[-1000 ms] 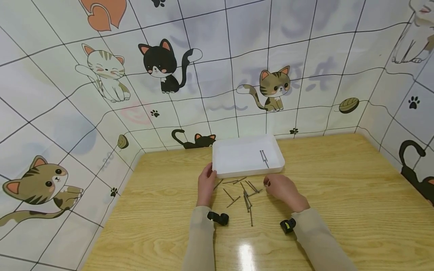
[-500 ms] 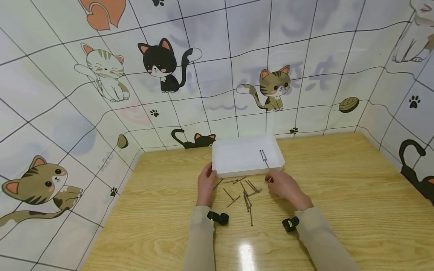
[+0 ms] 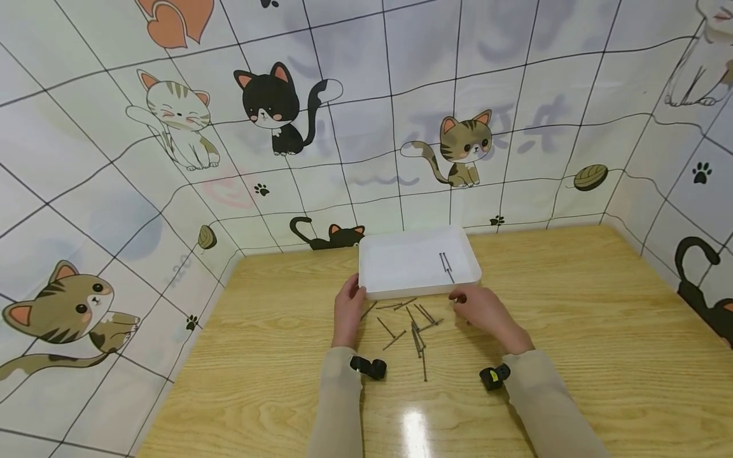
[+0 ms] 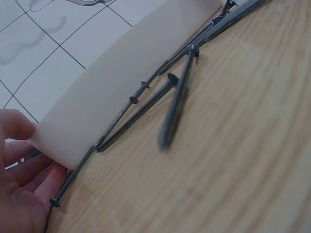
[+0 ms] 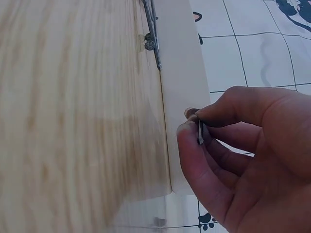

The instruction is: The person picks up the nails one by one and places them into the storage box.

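Note:
My left hand [image 3: 347,313] grips the near left corner of a shallow white tray [image 3: 409,293]; in the left wrist view its thumb and fingers lie about the tray's corner [image 4: 63,145]. Several dark nails lie inside the tray near its right side, one being a nail [image 3: 450,276] leaning to the front wall. My right hand [image 3: 485,313] is just in front of the tray's near right corner. Between thumb and forefinger it pinches a nail [image 5: 200,132], mostly hidden by the fingertips in the right wrist view.
Several loose nails [image 3: 417,343] lie scattered and partly crossed on the wooden table [image 3: 263,381] in front of the tray. One nail [image 4: 72,178] lies right beside the left hand. Behind the tray stands a wall covering [image 3: 366,152] printed with cats.
My right hand has moved a little to the right and away from me, off the loose nails and up to the tray's front wall. The left hand stays on the tray's corner.

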Demonstrator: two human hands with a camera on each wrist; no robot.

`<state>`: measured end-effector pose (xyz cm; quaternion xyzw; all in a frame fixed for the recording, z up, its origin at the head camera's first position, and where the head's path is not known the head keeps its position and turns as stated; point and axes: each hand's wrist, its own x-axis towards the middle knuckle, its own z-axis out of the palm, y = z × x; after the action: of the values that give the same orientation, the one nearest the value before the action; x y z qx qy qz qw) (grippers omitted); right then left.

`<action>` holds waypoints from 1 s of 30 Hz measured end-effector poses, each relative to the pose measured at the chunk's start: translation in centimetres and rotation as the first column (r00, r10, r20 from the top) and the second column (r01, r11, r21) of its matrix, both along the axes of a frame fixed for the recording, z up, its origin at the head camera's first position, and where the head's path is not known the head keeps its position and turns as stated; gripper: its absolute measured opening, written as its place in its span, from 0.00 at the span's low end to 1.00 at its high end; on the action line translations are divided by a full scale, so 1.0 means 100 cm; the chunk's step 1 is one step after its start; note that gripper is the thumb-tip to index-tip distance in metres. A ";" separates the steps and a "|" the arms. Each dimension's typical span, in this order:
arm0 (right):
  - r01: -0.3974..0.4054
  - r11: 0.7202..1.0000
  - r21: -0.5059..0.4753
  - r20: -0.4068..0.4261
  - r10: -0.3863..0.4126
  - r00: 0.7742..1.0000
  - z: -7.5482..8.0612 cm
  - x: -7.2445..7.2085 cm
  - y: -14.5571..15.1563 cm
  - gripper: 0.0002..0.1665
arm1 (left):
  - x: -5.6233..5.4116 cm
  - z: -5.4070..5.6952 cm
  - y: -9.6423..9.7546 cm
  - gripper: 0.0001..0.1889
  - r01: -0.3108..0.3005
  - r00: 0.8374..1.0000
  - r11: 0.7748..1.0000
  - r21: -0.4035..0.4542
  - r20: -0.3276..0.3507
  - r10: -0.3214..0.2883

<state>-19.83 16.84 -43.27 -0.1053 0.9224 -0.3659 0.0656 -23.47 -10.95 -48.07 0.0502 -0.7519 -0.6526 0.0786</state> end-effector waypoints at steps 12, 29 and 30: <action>0.014 0.998 -0.061 -0.003 -0.015 1.000 0.003 -0.001 0.003 0.16 | 0.013 0.024 0.003 0.23 0.034 0.999 0.999 0.006 -0.006 -0.034; 0.060 0.955 -0.291 -0.026 -0.071 0.997 0.006 -0.016 0.001 0.19 | 0.003 0.008 0.002 0.23 0.007 1.000 0.999 -0.034 -0.014 -0.007; 0.066 0.953 -0.296 -0.035 -0.080 0.996 0.006 -0.019 0.000 0.19 | 0.002 0.004 0.001 0.23 0.002 1.000 0.999 -0.040 -0.025 -0.003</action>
<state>-21.69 16.89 -42.62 -0.0882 0.8621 -0.4988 0.0142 -23.30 -10.81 -47.63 0.0397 -0.7637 -0.6383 0.0881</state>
